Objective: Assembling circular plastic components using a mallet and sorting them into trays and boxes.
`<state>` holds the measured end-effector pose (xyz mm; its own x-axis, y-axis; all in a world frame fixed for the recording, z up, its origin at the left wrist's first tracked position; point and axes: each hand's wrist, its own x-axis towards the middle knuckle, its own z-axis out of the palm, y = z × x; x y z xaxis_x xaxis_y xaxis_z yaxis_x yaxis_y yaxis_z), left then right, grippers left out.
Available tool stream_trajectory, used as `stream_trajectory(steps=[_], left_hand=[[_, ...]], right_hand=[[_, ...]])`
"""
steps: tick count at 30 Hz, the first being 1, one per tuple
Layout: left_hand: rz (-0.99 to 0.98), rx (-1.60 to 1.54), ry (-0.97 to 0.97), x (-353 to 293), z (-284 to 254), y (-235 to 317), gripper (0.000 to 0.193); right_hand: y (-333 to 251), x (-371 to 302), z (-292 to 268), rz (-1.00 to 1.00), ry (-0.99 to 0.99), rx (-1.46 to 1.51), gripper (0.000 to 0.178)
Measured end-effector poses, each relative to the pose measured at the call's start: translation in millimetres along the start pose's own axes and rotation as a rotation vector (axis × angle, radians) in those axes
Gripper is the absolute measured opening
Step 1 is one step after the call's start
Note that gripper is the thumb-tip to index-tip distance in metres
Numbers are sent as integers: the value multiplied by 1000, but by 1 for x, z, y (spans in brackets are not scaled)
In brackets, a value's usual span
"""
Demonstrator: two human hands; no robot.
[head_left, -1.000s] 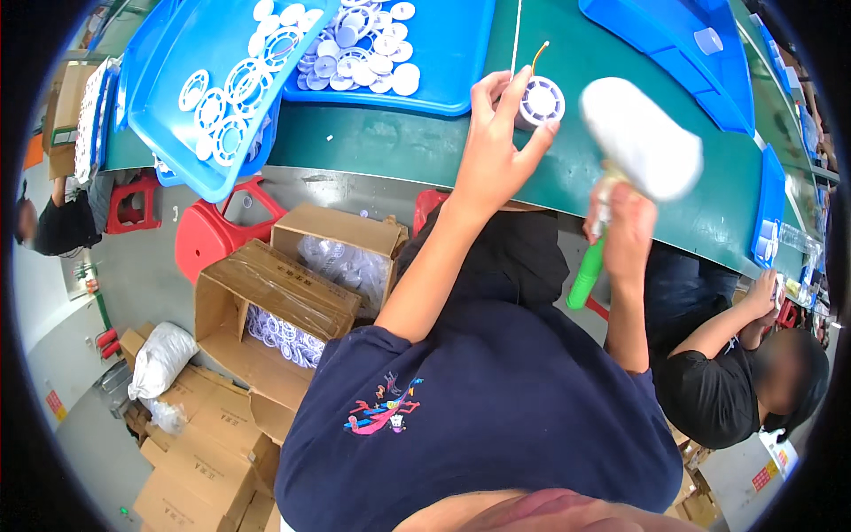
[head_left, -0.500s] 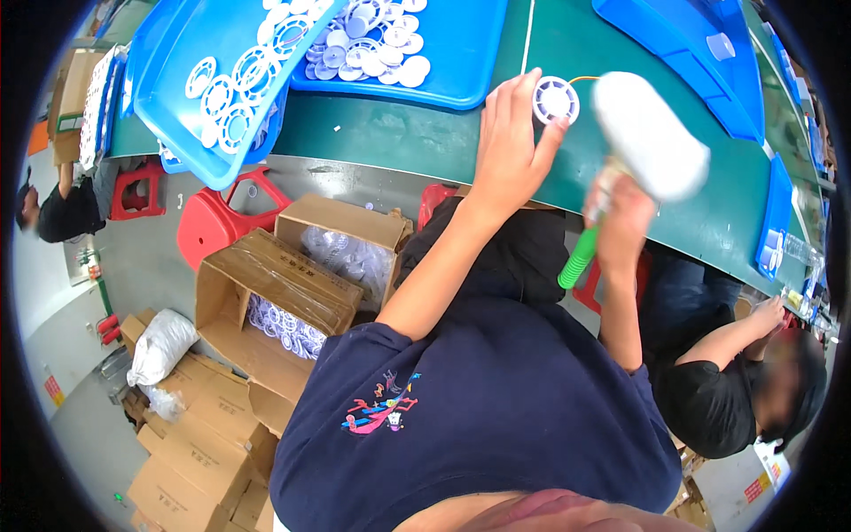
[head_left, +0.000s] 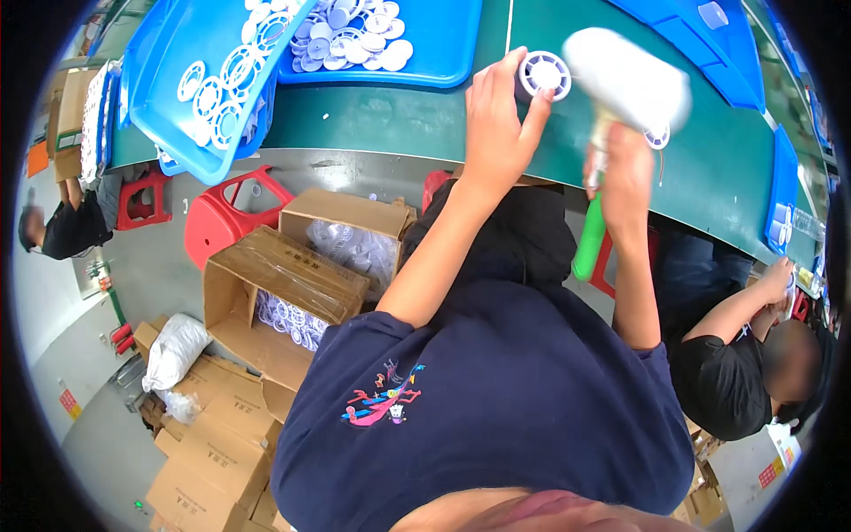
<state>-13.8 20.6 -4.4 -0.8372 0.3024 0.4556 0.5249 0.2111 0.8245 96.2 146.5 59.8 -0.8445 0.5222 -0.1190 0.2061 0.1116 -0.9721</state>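
My left hand (head_left: 498, 133) grips a round white slotted part (head_left: 543, 74) between thumb and fingers, at the green table. The part's slotted face shows; its far side is hidden by my fingers. In my right hand (head_left: 628, 173) is a mallet (head_left: 629, 80) with a thick white head and a green grip (head_left: 589, 239). Its head is blurred and appears close to the right of the held part, not visibly touching it. Another round white part (head_left: 657, 138) with a thin wire peeks out under the mallet head, mostly covered.
Blue trays (head_left: 164, 124) hold several white rings and discs (head_left: 355, 35) at the far left. Another blue tray (head_left: 700, 53) stands far right. Cardboard boxes (head_left: 257, 266) and a red stool (head_left: 217, 226) are left of me. A co-worker (head_left: 736, 355) sits to the right.
The mallet has moved up and to the left, its head now more level. A second round part shows beneath it. My left hand keeps its hold; the whole view has shifted slightly.
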Motion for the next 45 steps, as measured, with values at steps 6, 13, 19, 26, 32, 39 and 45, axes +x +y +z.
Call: stream_trajectory(steps=[6, 13, 19, 26, 32, 39, 45], left_hand=[[-13, 22, -55, 4, 1, 1, 68], [-73, -115, -61, 4, -1, 1, 72], [-179, -327, -209, 9, -6, -2, 69], [-272, -699, -348, 17, -5, -15, 74], [-409, -961, -390, 24, -15, -3, 78], [-534, -669, -95, -39, -59, 18, 55], [-518, -519, -92, -80, -90, 47, 33]], right_hand=[[-15, 12, 1, 7, -1, 112, 52], [-34, 14, -11, -32, -76, 261, 53], [-46, 46, -23, 148, -125, 210, 64], [-63, 57, -28, 287, -234, 43, 56], [-48, 50, -16, 301, -305, 3, 52], [-30, 8, 20, -224, -173, -207, 39], [1, 7, 48, -117, -118, -206, 35]])
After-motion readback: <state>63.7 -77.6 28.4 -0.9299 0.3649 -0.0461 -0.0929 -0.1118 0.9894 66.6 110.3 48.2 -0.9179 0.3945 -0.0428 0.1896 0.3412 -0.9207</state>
